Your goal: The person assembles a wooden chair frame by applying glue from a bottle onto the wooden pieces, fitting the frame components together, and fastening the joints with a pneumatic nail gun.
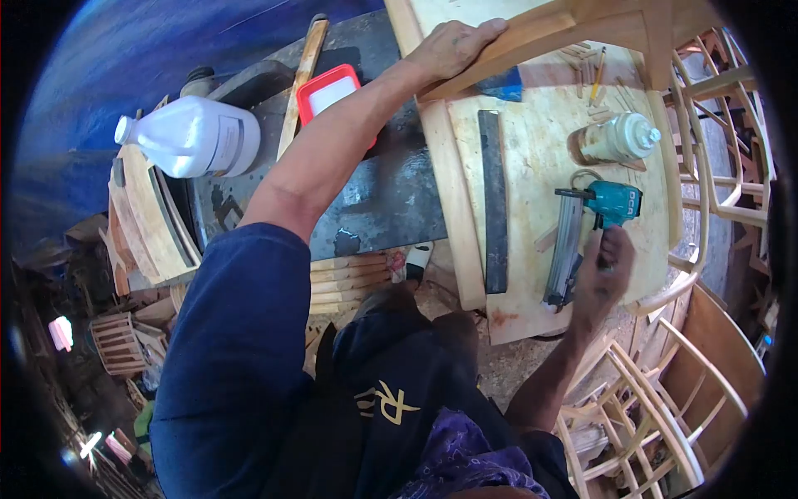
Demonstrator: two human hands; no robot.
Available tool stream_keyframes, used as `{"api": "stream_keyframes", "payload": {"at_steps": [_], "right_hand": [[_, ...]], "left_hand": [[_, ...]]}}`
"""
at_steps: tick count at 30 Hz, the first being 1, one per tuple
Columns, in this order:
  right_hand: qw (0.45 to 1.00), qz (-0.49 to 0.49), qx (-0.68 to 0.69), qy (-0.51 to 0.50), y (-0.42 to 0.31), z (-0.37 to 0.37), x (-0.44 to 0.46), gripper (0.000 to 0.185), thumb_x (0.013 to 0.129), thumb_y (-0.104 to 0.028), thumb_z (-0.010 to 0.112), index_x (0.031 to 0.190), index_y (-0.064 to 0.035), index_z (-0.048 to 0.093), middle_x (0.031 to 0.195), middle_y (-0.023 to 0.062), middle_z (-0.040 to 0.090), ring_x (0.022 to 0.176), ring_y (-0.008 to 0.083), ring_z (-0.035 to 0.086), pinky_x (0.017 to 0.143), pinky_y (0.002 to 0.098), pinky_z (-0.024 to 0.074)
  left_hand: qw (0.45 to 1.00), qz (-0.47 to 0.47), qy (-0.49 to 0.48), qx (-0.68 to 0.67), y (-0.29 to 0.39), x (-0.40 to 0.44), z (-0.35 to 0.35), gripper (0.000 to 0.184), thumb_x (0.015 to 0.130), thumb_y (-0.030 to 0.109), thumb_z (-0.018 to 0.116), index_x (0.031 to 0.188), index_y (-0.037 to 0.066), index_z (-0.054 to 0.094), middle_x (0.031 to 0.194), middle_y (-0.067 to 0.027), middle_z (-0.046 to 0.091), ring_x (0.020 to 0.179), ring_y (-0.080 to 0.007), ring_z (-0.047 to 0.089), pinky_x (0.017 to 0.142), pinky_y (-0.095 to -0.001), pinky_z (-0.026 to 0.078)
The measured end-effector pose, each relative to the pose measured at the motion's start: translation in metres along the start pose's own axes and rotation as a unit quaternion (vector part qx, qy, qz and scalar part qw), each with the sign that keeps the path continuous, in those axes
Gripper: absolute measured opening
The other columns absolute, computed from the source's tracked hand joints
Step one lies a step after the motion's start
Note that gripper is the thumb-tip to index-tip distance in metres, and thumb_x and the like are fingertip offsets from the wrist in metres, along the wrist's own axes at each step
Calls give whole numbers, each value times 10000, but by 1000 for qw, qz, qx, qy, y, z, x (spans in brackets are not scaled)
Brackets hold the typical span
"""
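Note:
At the top, my left hand (455,51) rests with its fingers closed over the edge of a pale wooden frame piece (540,35). My right hand (605,264) is wrapped around the handle of a teal nail gun (617,201). The gun's long metal magazine (565,245) points toward me, low over the light wooden board (532,308). A dark flat bar (493,208) lies lengthwise on this board, left of the gun. Just beyond the gun stands a glue bottle (619,140) with brown stains. A yellow pencil (598,76) and thin wood strips lie farther back.
On the dark table (399,200) to the left are a large white jug (212,137) and a red tray (324,75). Curved wooden pieces (150,216) are stacked at the far left. Wooden chair frames (632,416) crowd the right side.

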State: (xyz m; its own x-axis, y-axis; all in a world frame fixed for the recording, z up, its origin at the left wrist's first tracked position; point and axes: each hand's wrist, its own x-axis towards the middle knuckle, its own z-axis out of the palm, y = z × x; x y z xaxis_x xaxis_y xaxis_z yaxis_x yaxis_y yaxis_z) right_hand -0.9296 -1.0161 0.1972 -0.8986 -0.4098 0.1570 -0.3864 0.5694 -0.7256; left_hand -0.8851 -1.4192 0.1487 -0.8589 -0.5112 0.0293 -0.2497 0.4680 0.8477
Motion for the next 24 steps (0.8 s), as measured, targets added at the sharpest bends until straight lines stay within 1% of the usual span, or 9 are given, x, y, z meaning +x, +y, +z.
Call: {"api": "stream_keyframes", "payload": {"at_steps": [3,6,7,9,17,19,21,22,24], "right_hand": [[982,-147,53,-108,-52,65,-8,317,867,-131,771,1145,-14,674,1053,163,664,1007,331,642,912,402,501],[958,-207,45,-192,-79,148,-5,472,839,-170,762,1233,6,573,1190,237,591,1140,415,554,969,483,458],[952,-239,55,-185,-84,174,-3,494,846,-174,752,1247,26,546,1211,252,570,1144,425,536,967,488,451],[957,-250,12,-150,-93,214,0,469,856,-178,737,1218,47,543,1193,270,560,1102,443,531,959,496,443],[966,-237,-29,-96,-106,237,-6,414,860,-173,716,1167,56,559,1134,274,567,1049,445,528,953,508,428],[967,-233,-27,-101,-107,236,-6,414,858,-174,716,1165,59,565,1133,268,577,1051,439,531,946,504,435],[968,-229,-24,-100,-107,236,-5,412,861,-180,713,1164,57,569,1136,261,585,1051,435,534,943,501,439],[968,-227,-22,-101,-107,236,-5,411,862,-184,711,1164,57,571,1138,257,589,1051,433,536,942,500,442],[969,-225,-24,-104,-108,236,-5,415,864,-187,709,1171,54,570,1149,256,589,1051,436,535,943,499,442]], "left_hand": [[1000,21,16,13,11,-4,-4,883,972,734,360,828,-48,745,724,-184,695,711,-231,640,738,-370,512],[998,43,-11,34,13,-6,-7,707,1015,640,348,1055,63,755,805,-219,718,742,-308,679,758,-403,522],[984,147,18,100,-6,1,1,461,1061,484,328,1364,271,603,880,-219,720,804,-372,697,765,-440,532],[985,109,-12,131,-14,12,4,404,1073,398,319,1450,377,461,902,-215,709,829,-387,697,763,-460,537],[978,125,-23,167,-5,4,-1,433,1078,354,339,1501,429,391,905,-186,705,833,-370,701,770,-465,553],[994,82,-8,69,-6,7,1,558,987,642,351,1066,181,655,839,-242,703,811,-387,687,822,-468,535],[995,80,-7,55,-14,11,5,562,988,649,351,1060,187,663,836,-238,704,800,-385,686,817,-466,535],[991,102,-13,89,-20,13,6,362,1034,513,346,1271,318,538,865,-206,706,799,-374,693,786,-461,545],[981,135,-11,137,-26,16,10,413,1081,378,340,1482,443,418,888,-176,707,794,-364,698,754,-459,553]]}}
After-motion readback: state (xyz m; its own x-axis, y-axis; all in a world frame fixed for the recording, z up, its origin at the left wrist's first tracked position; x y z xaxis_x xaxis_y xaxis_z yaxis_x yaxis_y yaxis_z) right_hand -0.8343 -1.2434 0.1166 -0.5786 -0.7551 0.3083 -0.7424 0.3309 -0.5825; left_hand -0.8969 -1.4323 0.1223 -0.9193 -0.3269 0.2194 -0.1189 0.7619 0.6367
